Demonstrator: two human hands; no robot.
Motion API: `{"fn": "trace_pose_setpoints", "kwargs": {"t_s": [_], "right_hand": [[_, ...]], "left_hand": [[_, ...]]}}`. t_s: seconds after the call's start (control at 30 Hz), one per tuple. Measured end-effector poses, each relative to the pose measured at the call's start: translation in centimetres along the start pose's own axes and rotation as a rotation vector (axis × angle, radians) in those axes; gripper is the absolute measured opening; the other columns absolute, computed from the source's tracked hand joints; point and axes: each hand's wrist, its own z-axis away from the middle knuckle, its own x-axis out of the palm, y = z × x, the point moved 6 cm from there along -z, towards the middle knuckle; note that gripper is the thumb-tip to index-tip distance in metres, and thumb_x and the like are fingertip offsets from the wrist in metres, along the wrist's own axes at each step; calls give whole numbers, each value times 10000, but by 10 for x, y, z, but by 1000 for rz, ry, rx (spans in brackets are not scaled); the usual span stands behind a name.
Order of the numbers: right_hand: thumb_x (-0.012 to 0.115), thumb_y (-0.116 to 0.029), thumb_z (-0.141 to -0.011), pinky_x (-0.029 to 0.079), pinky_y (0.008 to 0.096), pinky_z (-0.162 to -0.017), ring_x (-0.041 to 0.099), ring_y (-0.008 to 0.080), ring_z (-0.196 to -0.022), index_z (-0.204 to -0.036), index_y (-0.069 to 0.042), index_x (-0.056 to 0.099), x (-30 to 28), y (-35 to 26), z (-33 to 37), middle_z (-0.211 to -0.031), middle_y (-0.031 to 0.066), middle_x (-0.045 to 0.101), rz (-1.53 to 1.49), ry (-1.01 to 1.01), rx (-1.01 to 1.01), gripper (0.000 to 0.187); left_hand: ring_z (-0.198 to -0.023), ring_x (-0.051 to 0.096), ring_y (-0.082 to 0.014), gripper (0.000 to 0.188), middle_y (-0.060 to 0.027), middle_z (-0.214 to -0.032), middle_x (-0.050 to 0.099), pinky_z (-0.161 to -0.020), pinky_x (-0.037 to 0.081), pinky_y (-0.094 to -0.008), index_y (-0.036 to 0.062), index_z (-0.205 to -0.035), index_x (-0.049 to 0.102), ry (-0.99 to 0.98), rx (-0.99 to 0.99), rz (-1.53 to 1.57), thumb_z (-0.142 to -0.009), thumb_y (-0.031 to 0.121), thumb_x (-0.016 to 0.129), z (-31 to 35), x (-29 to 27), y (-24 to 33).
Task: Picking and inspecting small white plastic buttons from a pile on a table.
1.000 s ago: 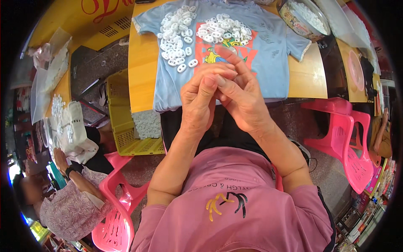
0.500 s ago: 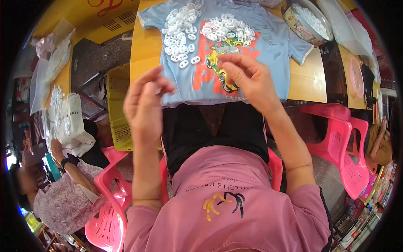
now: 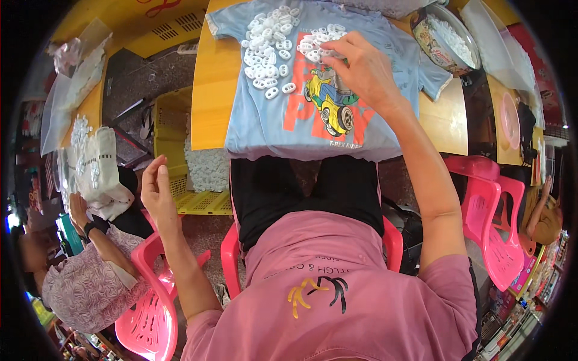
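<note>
My right hand (image 3: 364,69) reaches over the right-hand pile of white plastic pieces (image 3: 316,41), small ovals with two holes each. Its thumb and forefinger close around a white piece at the pile's near edge; the hand hides part of that pile. To the left lies a second, longer heap of the same pieces (image 3: 265,54). Both heaps rest on a light-blue printed T-shirt (image 3: 253,126) spread over the wooden table. Off the table's left side, my left hand (image 3: 158,189) hovers beside a yellow crate (image 3: 205,204), fingers extended, nothing visible in them. White pieces fill part of the crate.
A round tin (image 3: 430,45) with white pieces stands at the back right. Pink plastic chairs (image 3: 490,210) are at both sides. To the left a seated person's hand (image 3: 77,207) rests near a pale cloth bag (image 3: 105,174) with white pieces on it.
My left hand has swung left and down from above the shirt's near edge to beside the crate. The right hand has moved forward onto the right-hand pile.
</note>
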Motion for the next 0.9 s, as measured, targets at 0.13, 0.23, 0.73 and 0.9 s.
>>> {"fn": "trace_pose_setpoints", "kwargs": {"t_s": [0.13,0.23,0.73,0.9], "right_hand": [[655,-199,-865,493,361,-685,634,271,-773,-988,-89,684,2,6,1,-936,62,642,30,-33,8,168],[649,-192,-865,495,360,-688,637,272,-783,-992,-89,678,1,8,2,-941,65,644,37,-50,22,166],[649,-144,-860,491,369,-677,628,289,-774,-984,-57,637,-3,9,18,-917,93,630,14,-17,-28,152],[679,-109,-850,472,298,-610,599,185,-666,-991,-31,641,-10,12,23,-838,91,641,-181,17,62,166]], "left_hand": [[-1003,580,-127,203,-72,-1096,622,-905,438,-251,-25,-1125,605,-53,111,24,-970,83,531,14,33,45],[-967,584,-126,157,-63,-1018,622,-883,439,-246,-28,-1069,613,-107,219,31,-947,13,523,21,58,74],[-728,614,-252,130,-128,-885,632,-653,485,-318,-15,-984,648,-490,543,133,-863,0,602,27,214,151],[-742,614,-340,110,-155,-873,611,-648,495,-400,-9,-938,627,-379,720,-38,-858,66,618,8,256,149]]}}
